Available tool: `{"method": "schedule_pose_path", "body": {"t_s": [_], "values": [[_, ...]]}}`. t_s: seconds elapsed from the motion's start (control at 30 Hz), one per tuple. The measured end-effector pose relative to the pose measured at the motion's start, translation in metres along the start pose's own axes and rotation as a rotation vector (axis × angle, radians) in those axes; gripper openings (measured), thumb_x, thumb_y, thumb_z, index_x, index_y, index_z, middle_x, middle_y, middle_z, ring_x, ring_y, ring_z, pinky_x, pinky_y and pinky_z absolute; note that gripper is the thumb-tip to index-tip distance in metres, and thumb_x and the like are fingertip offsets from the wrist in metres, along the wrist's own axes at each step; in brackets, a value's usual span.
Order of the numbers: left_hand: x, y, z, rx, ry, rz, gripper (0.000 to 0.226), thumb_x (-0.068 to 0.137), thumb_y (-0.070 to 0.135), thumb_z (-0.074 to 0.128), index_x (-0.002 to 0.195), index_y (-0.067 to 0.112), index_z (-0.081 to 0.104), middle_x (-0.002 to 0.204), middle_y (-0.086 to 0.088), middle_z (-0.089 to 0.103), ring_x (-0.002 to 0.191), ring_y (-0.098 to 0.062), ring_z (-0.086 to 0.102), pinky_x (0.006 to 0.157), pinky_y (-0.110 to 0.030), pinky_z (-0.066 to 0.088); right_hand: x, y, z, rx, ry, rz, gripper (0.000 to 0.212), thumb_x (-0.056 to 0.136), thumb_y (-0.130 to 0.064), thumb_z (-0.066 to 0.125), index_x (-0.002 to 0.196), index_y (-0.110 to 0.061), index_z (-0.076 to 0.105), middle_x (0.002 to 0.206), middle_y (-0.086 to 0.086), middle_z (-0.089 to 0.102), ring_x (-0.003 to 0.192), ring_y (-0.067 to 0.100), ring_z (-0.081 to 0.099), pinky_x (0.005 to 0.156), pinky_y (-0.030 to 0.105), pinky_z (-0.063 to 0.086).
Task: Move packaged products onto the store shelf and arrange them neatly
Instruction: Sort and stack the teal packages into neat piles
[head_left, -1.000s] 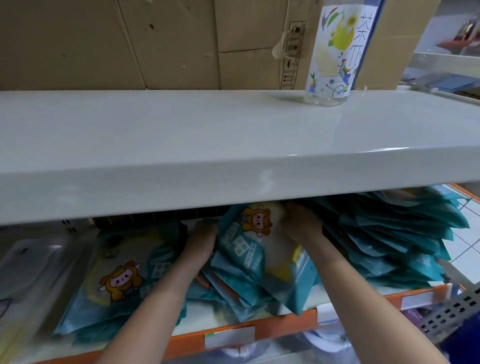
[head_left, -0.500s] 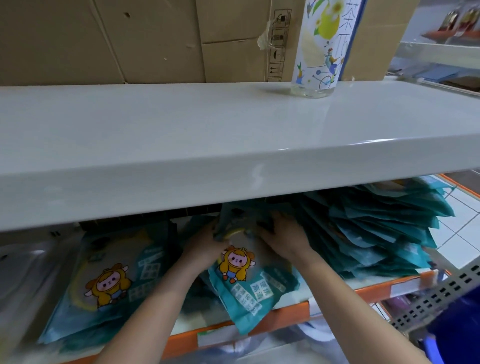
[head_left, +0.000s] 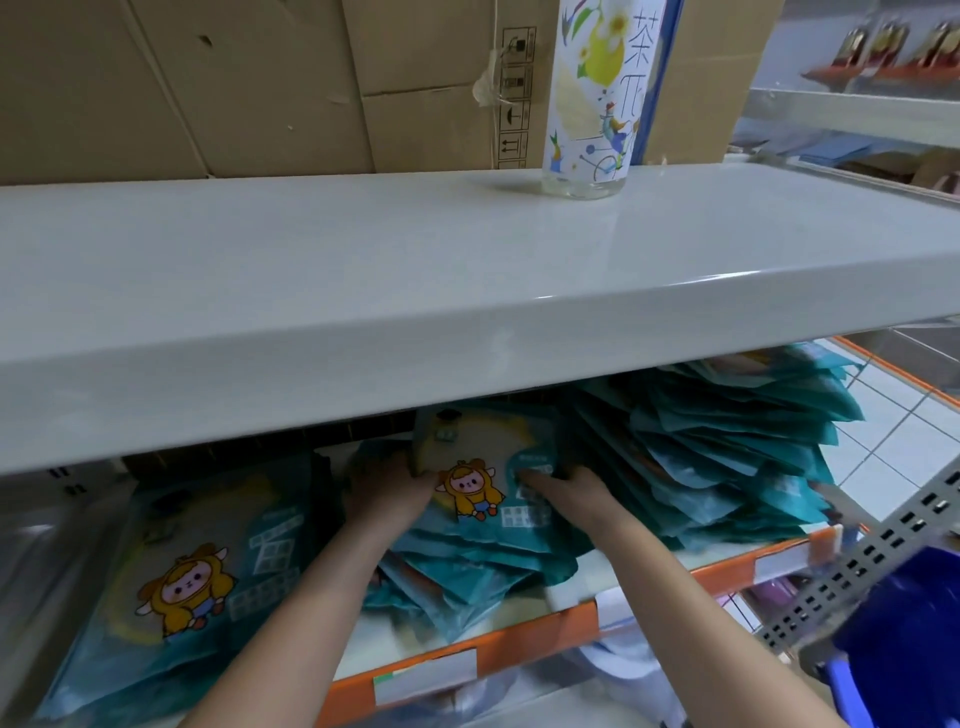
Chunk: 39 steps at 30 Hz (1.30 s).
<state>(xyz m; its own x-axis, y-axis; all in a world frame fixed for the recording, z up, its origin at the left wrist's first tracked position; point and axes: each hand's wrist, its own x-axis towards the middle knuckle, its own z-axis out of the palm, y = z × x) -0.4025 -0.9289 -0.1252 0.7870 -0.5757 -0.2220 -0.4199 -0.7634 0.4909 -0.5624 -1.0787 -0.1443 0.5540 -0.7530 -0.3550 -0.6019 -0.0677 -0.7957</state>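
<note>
Two hands reach under the pale upper shelf (head_left: 467, 270) onto the lower shelf (head_left: 519, 621) with its orange front edge, and between them sits a teal packet (head_left: 483, 467) printed with a yellow cartoon figure. The left hand (head_left: 387, 488) is at the packet's left edge, fingers bent around that edge, while the right hand (head_left: 563, 491) lies on the packet's right side with its fingers laid over the printed face; from here I cannot tell whether a thumb is tucked beneath. The packet lies on top of a loose middle heap (head_left: 467, 566) of the same teal packets, its far end hidden in the shadow under the upper shelf. Just to the right, touching or nearly touching the right wrist, a tall slanting stack (head_left: 727, 457) of matching packets leans leftward. To the left, apart from the left forearm, another packet (head_left: 192, 571) with the same figure lies flat, nearer the shelf front. On the upper shelf a clear bottle (head_left: 592, 98) with a white illustrated label stands upright in front of cardboard boxes (head_left: 260, 83). A blue bin (head_left: 904, 639) shows at the near right.
</note>
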Motion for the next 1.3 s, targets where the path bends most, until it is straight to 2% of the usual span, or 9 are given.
{"method": "schedule_pose_path", "body": {"t_s": [0.27,0.47,0.67,0.73,0.9,1.0,1.07,1.13,1.3], "values": [[-0.005,0.006,-0.004,0.073,-0.01,0.009,0.049,0.089,0.056,0.045,0.127,0.025,0.051,0.127,-0.002,0.055,0.114,-0.024,0.052,0.081,-0.03,0.036,-0.002,-0.006,-0.007,0.022,0.034,-0.107,0.039,0.079,-0.051,0.068,0.108,-0.026,0.064,0.106,0.001,0.069,0.098,0.021,0.064,0.091,0.038,0.051],[-0.009,0.002,-0.005,-0.104,-0.085,0.015,0.048,0.089,0.057,0.05,0.123,0.024,0.055,0.113,0.0,0.059,0.09,-0.015,0.05,0.076,-0.027,0.041,-0.006,-0.021,-0.008,0.187,-0.024,-0.144,0.04,0.087,-0.034,0.066,0.122,-0.021,0.055,0.112,-0.002,0.064,0.092,0.011,0.062,0.08,0.026,0.047],[-0.007,-0.006,-0.001,-0.206,-0.097,-0.048,0.082,0.075,0.068,0.061,0.14,0.021,0.042,0.136,-0.005,0.052,0.119,-0.025,0.054,0.096,-0.035,0.047,-0.009,-0.02,-0.009,0.232,-0.046,-0.122,0.033,0.086,-0.026,0.068,0.116,-0.021,0.054,0.103,-0.001,0.062,0.08,0.006,0.058,0.066,0.023,0.047],[-0.006,-0.007,0.001,-0.299,-0.128,-0.101,0.091,0.07,0.068,0.067,0.14,0.016,0.043,0.136,-0.006,0.053,0.117,-0.025,0.055,0.096,-0.036,0.048,-0.01,-0.018,-0.006,0.271,-0.051,-0.112,0.036,0.085,-0.025,0.069,0.117,-0.017,0.056,0.106,0.002,0.065,0.087,0.015,0.063,0.077,0.032,0.053],[-0.005,-0.007,0.002,-0.635,-0.189,-0.13,0.051,0.072,0.046,0.079,0.106,0.014,0.06,0.092,0.0,0.065,0.084,-0.017,0.063,0.081,-0.03,0.053,-0.014,-0.009,-0.001,0.366,-0.078,-0.072,0.043,0.083,-0.025,0.07,0.124,-0.02,0.056,0.106,0.002,0.068,0.093,0.021,0.066,0.091,0.041,0.052],[-0.007,-0.001,0.0,-0.763,-0.185,-0.085,0.057,0.064,0.044,0.084,0.105,0.014,0.061,0.096,-0.005,0.069,0.087,-0.02,0.067,0.078,-0.033,0.056,-0.016,-0.006,-0.001,0.383,-0.085,-0.073,0.049,0.084,-0.027,0.069,0.13,-0.023,0.052,0.115,0.001,0.066,0.097,0.017,0.063,0.084,0.033,0.049],[-0.011,0.004,-0.005,-0.823,-0.171,-0.068,0.065,0.058,0.043,0.087,0.108,0.013,0.059,0.102,-0.008,0.07,0.091,-0.023,0.067,0.086,-0.042,0.055,-0.018,-0.008,-0.002,0.391,-0.07,-0.079,0.056,0.084,-0.029,0.068,0.136,-0.027,0.046,0.123,0.002,0.062,0.102,0.018,0.061,0.088,0.034,0.047],[-0.014,0.006,-0.009,-0.891,-0.13,-0.034,0.054,0.066,0.033,0.085,0.108,0.012,0.06,0.101,-0.009,0.07,0.093,-0.025,0.067,0.089,-0.044,0.054,-0.023,-0.015,-0.005,0.399,-0.055,-0.119,0.058,0.085,-0.029,0.067,0.138,-0.029,0.043,0.123,0.0,0.061,0.105,0.02,0.059,0.095,0.038,0.045],[-0.025,0.019,-0.024,-1.092,-0.031,0.154,0.032,0.078,0.005,0.074,0.101,0.023,0.061,0.088,0.005,0.07,0.073,-0.002,0.069,0.066,-0.021,0.055,-0.036,-0.043,-0.024,0.535,-0.004,-0.374,0.049,0.084,-0.015,0.069,0.125,-0.033,0.049,0.117,-0.006,0.065,0.105,0.015,0.063,0.089,0.035,0.051]]}}
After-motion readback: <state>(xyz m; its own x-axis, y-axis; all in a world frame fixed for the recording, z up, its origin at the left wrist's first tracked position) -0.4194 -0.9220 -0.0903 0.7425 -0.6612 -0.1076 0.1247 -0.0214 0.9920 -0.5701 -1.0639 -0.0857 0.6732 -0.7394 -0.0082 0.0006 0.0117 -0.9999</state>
